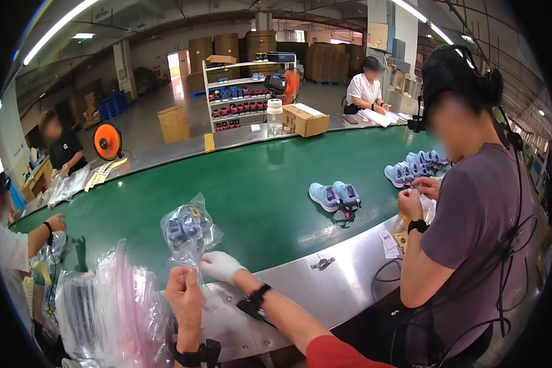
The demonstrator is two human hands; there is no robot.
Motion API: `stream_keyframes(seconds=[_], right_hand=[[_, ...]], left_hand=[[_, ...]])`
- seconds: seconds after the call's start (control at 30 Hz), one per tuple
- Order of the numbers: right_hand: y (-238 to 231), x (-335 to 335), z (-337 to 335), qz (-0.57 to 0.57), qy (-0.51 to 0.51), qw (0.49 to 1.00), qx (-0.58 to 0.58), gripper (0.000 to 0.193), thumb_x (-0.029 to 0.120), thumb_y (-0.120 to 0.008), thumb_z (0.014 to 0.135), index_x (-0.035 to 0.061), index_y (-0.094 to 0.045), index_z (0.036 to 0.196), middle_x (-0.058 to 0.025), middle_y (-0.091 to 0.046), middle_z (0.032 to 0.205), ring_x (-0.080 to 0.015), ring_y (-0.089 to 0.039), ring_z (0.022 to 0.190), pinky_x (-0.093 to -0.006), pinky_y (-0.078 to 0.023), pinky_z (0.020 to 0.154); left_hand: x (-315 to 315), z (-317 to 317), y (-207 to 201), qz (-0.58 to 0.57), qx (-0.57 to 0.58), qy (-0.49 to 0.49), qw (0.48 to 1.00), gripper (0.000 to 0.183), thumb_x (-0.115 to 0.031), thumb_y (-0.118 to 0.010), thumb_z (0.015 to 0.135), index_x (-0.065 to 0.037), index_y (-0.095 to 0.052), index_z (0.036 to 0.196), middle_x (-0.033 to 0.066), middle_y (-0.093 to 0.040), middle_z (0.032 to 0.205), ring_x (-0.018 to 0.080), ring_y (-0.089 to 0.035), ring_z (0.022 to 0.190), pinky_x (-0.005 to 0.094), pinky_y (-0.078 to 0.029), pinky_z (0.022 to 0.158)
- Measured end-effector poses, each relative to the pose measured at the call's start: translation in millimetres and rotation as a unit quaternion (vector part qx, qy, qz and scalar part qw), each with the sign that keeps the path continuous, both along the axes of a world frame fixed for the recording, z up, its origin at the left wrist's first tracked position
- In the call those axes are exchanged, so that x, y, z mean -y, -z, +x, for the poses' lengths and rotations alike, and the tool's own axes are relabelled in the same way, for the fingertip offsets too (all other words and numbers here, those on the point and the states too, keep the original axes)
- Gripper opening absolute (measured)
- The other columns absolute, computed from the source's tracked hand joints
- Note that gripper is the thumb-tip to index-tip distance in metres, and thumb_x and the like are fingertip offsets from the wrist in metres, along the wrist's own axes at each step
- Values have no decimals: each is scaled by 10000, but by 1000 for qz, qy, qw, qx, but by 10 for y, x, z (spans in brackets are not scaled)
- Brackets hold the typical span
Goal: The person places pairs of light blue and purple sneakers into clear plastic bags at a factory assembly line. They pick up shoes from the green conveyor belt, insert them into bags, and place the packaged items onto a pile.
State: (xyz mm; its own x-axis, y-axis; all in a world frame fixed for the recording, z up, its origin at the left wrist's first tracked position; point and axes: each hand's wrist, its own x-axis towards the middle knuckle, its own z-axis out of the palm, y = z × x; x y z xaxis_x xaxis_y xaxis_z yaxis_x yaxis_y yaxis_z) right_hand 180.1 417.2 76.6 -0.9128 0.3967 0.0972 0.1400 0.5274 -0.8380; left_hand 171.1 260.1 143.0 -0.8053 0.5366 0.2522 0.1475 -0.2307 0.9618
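A clear plastic bag (210,235) with a pair of blue-grey shoes (183,224) inside lies on the near edge of the green conveyor belt (251,196). My left hand (185,295), bare with a dark band at the wrist, is closed at the gathered neck of this bag. In a white glove, my right hand (222,266) pinches the same neck from the right side. The fingertips of both hands are partly hidden by plastic and by the hands themselves. Farther right, a pair of light blue sneakers (335,196) sits on the belt.
Stacked clear bags (107,306) stand at my near left. A metal ledge (325,279) runs along the belt. At the right, a co-worker (472,202) handles something small near a row of sneakers (411,168). A cardboard box (305,119) and an orange fan (107,141) are across the belt.
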Motion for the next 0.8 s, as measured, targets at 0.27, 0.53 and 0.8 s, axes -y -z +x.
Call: stream_keyframes(seconds=[0.27,0.53,0.8], right_hand=[[-389,502,1178,-219,-148,963,-56,308,316,-567,895,15,-613,941,-11,-588,770,-98,-565,747,-264,-465,690],[-455,153,1723,166,278,938,-120,148,169,-628,809,38,-561,823,-113,-601,796,-229,-585,720,-334,-471,660],[-482,612,1414,328,28,910,-253,315,158,-598,770,50,-559,1064,-130,-613,942,-302,-595,895,-403,-475,778]], left_hand=[[-27,261,-24,19,-10,120,992,106,-167,-532,943,-62,-544,935,-53,-399,509,36,-413,414,201,-322,346],[341,268,-205,52,-13,3,999,71,-87,-466,938,-37,-493,980,-13,-417,478,50,-389,365,230,-358,313],[101,560,-284,-14,-138,75,987,104,-50,-487,908,-37,-571,966,-20,-462,555,50,-417,446,236,-341,385]])
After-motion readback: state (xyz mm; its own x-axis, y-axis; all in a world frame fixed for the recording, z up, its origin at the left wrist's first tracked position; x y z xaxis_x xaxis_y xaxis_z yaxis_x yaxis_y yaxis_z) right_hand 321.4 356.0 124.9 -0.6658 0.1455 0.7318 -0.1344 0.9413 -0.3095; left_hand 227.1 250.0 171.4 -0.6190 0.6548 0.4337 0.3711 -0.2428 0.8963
